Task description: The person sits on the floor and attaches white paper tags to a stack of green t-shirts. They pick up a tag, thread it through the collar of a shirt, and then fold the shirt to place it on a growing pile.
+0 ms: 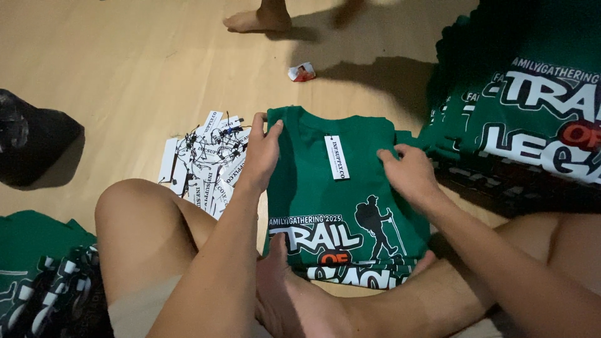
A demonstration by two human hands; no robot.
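A folded green t-shirt [313, 188] with a white and orange print and a hiker figure lies on the wooden floor in front of my crossed legs. A white paper tag [336, 157] hangs at its collar. My left hand [261, 153] presses on the shirt's upper left corner, fingers spread on the fabric. On the shirt's right side lies my right hand [408, 170], fingers curled down on the cloth near its edge. My bare foot [294, 300] touches the shirt's near edge.
A heap of white tags with black strings [203, 159] lies left of the shirt. A tall stack of green printed shirts [532, 106] stands at the right, more shirts [37, 275] at lower left. A black cap [31, 141], a small wrapper [301, 72], and another person's foot [258, 19] are on the floor.
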